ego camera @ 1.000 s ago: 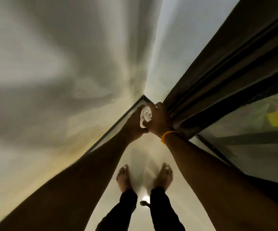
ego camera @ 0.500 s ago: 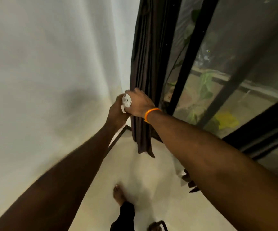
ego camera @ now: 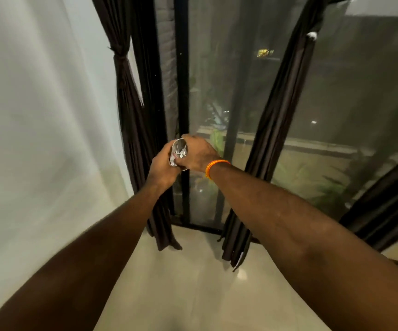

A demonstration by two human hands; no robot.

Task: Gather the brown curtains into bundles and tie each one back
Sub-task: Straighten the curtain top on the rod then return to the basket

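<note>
Faces dark window (ego camera: 205,68) past the hands. Grips shiny wad (ego camera: 179,151) with left hand (ego camera: 163,168) and right hand (ego camera: 198,152), pressed together. Sees tied curtains (ego camera: 131,111) either side of them.

The left forearm (ego camera: 97,249) and right forearm (ego camera: 288,211) are bare to the picture's lower edge. A thin orange band (ego camera: 213,165), apparently a few strands of thread, circles the wrist just behind the right hand (ego camera: 199,154).
</note>
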